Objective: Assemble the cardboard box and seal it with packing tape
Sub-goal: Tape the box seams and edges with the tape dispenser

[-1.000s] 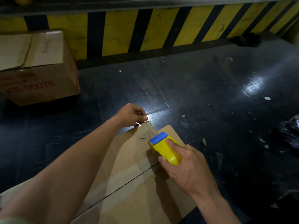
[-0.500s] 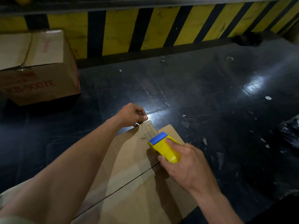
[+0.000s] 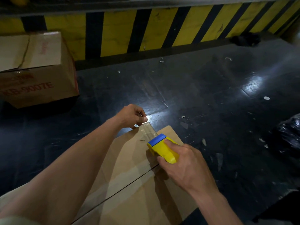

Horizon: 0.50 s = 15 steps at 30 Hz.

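A brown cardboard box lies below me with its two top flaps closed, their seam running diagonally. My right hand grips a yellow tape dispenser with a blue front over the box's far end. A strip of clear packing tape stretches from the dispenser to my left hand, which pinches the tape's free end at the box's far edge.
Another cardboard box printed with red letters stands at the far left on the dark glossy floor. A yellow and black striped wall runs along the back. A black plastic bag lies at the right. Paper scraps litter the floor.
The two hands and the dispenser have barely shifted; the tape strip stays stretched between them.
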Each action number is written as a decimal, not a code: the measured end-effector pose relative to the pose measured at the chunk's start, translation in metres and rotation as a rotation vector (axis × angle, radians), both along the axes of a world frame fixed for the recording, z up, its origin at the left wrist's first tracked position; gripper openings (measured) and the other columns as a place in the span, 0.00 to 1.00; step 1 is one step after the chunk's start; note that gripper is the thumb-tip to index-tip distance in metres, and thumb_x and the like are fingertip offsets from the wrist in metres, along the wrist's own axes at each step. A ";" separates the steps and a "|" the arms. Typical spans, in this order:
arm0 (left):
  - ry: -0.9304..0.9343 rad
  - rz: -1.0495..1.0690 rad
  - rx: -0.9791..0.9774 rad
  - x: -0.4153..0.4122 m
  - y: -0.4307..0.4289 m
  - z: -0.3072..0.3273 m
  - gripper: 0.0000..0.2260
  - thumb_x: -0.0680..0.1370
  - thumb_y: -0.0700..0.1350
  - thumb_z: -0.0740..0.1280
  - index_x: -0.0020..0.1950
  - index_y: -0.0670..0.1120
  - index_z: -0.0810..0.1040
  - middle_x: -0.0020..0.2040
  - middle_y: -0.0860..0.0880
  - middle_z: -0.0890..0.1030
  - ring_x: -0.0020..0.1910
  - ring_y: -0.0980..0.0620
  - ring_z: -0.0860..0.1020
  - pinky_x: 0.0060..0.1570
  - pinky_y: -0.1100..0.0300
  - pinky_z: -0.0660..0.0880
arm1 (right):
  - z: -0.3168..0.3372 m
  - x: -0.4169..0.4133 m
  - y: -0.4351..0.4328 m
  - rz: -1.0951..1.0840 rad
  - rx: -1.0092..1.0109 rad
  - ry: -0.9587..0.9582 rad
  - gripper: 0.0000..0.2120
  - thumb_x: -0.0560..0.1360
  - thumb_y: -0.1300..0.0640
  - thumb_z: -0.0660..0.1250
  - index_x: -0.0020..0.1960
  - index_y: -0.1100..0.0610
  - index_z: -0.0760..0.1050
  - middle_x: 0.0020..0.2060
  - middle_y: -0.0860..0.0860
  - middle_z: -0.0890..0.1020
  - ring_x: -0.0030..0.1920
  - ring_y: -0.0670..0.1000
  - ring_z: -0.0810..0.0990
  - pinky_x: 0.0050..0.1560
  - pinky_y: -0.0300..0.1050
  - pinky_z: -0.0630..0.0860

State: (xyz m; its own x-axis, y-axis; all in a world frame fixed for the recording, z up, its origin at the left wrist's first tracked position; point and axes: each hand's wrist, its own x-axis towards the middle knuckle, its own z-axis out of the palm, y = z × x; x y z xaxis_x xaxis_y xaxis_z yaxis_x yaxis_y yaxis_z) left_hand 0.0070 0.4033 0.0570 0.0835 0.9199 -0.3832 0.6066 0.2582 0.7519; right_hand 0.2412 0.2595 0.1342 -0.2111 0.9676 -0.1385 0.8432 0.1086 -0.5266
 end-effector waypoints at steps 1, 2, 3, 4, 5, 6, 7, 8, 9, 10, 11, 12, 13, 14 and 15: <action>-0.002 0.003 -0.004 0.000 0.000 -0.001 0.03 0.78 0.43 0.74 0.45 0.46 0.83 0.38 0.49 0.84 0.36 0.57 0.83 0.29 0.66 0.75 | 0.000 0.000 0.000 0.002 0.001 -0.001 0.28 0.72 0.36 0.66 0.72 0.39 0.69 0.41 0.48 0.74 0.43 0.50 0.76 0.41 0.43 0.72; -0.001 0.006 -0.009 0.000 0.000 -0.001 0.03 0.78 0.43 0.74 0.45 0.46 0.83 0.39 0.48 0.85 0.37 0.56 0.83 0.30 0.65 0.76 | 0.000 0.000 0.000 0.005 0.001 -0.002 0.28 0.72 0.36 0.66 0.72 0.39 0.69 0.41 0.48 0.74 0.43 0.50 0.76 0.41 0.43 0.72; 0.003 0.006 -0.012 0.000 0.000 -0.002 0.03 0.78 0.44 0.74 0.45 0.46 0.83 0.40 0.47 0.85 0.38 0.55 0.83 0.31 0.64 0.76 | 0.000 0.000 0.000 0.008 -0.001 -0.002 0.29 0.73 0.36 0.66 0.72 0.39 0.69 0.41 0.48 0.74 0.44 0.50 0.76 0.41 0.43 0.72; 0.005 0.007 -0.014 0.000 -0.001 -0.003 0.04 0.78 0.44 0.74 0.45 0.46 0.83 0.42 0.46 0.86 0.39 0.54 0.83 0.32 0.64 0.75 | 0.000 0.000 0.000 0.009 -0.002 0.000 0.29 0.73 0.35 0.66 0.72 0.39 0.69 0.42 0.48 0.74 0.44 0.49 0.76 0.42 0.43 0.73; 0.003 0.012 -0.018 0.000 -0.001 -0.004 0.04 0.78 0.45 0.75 0.44 0.47 0.83 0.42 0.45 0.86 0.39 0.53 0.82 0.32 0.64 0.75 | 0.000 -0.001 0.000 0.006 -0.002 0.001 0.29 0.73 0.35 0.66 0.72 0.39 0.69 0.42 0.48 0.75 0.44 0.49 0.76 0.42 0.43 0.73; -0.004 0.024 -0.023 -0.001 -0.002 -0.004 0.04 0.77 0.45 0.75 0.44 0.47 0.83 0.42 0.46 0.85 0.39 0.54 0.82 0.31 0.65 0.75 | 0.000 -0.001 0.000 0.003 -0.001 0.000 0.28 0.73 0.35 0.66 0.72 0.39 0.69 0.42 0.48 0.75 0.44 0.50 0.76 0.42 0.43 0.73; -0.016 0.044 -0.026 -0.001 -0.003 -0.005 0.04 0.76 0.45 0.76 0.43 0.47 0.84 0.41 0.47 0.85 0.38 0.54 0.82 0.30 0.66 0.74 | 0.000 -0.001 0.001 0.002 0.002 -0.004 0.28 0.72 0.36 0.66 0.71 0.39 0.70 0.42 0.48 0.75 0.44 0.50 0.76 0.42 0.44 0.73; -0.030 0.069 -0.029 -0.002 -0.003 -0.005 0.05 0.76 0.45 0.77 0.42 0.46 0.84 0.39 0.48 0.84 0.38 0.55 0.81 0.29 0.67 0.74 | 0.000 -0.002 0.001 0.002 0.004 -0.009 0.27 0.72 0.36 0.66 0.70 0.40 0.71 0.42 0.49 0.75 0.44 0.51 0.76 0.42 0.44 0.73; -0.042 0.094 -0.029 -0.003 -0.004 -0.006 0.05 0.75 0.45 0.78 0.42 0.46 0.85 0.38 0.49 0.84 0.37 0.56 0.81 0.28 0.67 0.74 | 0.000 -0.002 0.001 0.001 0.004 -0.013 0.27 0.72 0.36 0.66 0.70 0.40 0.71 0.42 0.49 0.75 0.45 0.51 0.76 0.42 0.45 0.74; -0.050 0.117 -0.029 -0.003 -0.005 -0.007 0.05 0.74 0.45 0.78 0.42 0.45 0.85 0.37 0.49 0.84 0.36 0.57 0.81 0.28 0.68 0.74 | 0.000 -0.003 0.001 -0.001 0.004 -0.015 0.26 0.72 0.36 0.65 0.69 0.40 0.71 0.42 0.49 0.75 0.45 0.52 0.76 0.43 0.46 0.74; -0.055 0.139 -0.025 -0.002 -0.007 -0.008 0.05 0.74 0.45 0.79 0.43 0.45 0.86 0.37 0.49 0.84 0.36 0.57 0.81 0.28 0.68 0.74 | 0.000 -0.003 0.001 -0.002 0.005 -0.017 0.27 0.73 0.36 0.65 0.69 0.40 0.71 0.42 0.49 0.75 0.45 0.52 0.77 0.43 0.46 0.75; -0.059 0.160 -0.020 -0.001 -0.008 -0.009 0.06 0.74 0.46 0.79 0.44 0.45 0.87 0.38 0.49 0.84 0.36 0.58 0.81 0.27 0.69 0.74 | 0.000 -0.004 0.001 -0.003 0.009 -0.021 0.27 0.73 0.35 0.65 0.70 0.40 0.71 0.43 0.49 0.75 0.46 0.52 0.77 0.43 0.46 0.75; -0.063 0.179 -0.019 -0.001 -0.010 -0.010 0.06 0.74 0.46 0.79 0.46 0.45 0.87 0.38 0.49 0.85 0.36 0.58 0.81 0.27 0.69 0.74 | 0.000 -0.005 0.000 -0.004 0.013 -0.026 0.27 0.73 0.35 0.65 0.70 0.41 0.70 0.43 0.49 0.75 0.46 0.52 0.77 0.44 0.47 0.75; -0.068 0.191 -0.022 -0.001 -0.010 -0.012 0.07 0.74 0.47 0.78 0.47 0.45 0.87 0.39 0.49 0.85 0.36 0.58 0.81 0.26 0.69 0.74 | 0.000 -0.005 0.000 -0.006 0.016 -0.031 0.28 0.73 0.35 0.65 0.71 0.41 0.70 0.43 0.49 0.75 0.47 0.52 0.77 0.44 0.46 0.75; -0.065 0.199 -0.029 -0.002 -0.010 -0.012 0.07 0.74 0.47 0.78 0.49 0.46 0.87 0.40 0.49 0.85 0.36 0.58 0.81 0.26 0.70 0.73 | 0.000 -0.006 0.000 -0.008 0.015 -0.034 0.28 0.73 0.35 0.65 0.71 0.40 0.70 0.43 0.49 0.74 0.47 0.52 0.77 0.45 0.46 0.74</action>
State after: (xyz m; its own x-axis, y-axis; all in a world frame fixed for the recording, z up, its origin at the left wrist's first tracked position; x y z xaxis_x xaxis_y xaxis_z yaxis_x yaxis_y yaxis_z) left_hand 0.0054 0.3937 0.0446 -0.0730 0.9095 -0.4092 0.4918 0.3898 0.7786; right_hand 0.2355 0.2591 0.1338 -0.1989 0.9712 -0.1312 0.8612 0.1093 -0.4964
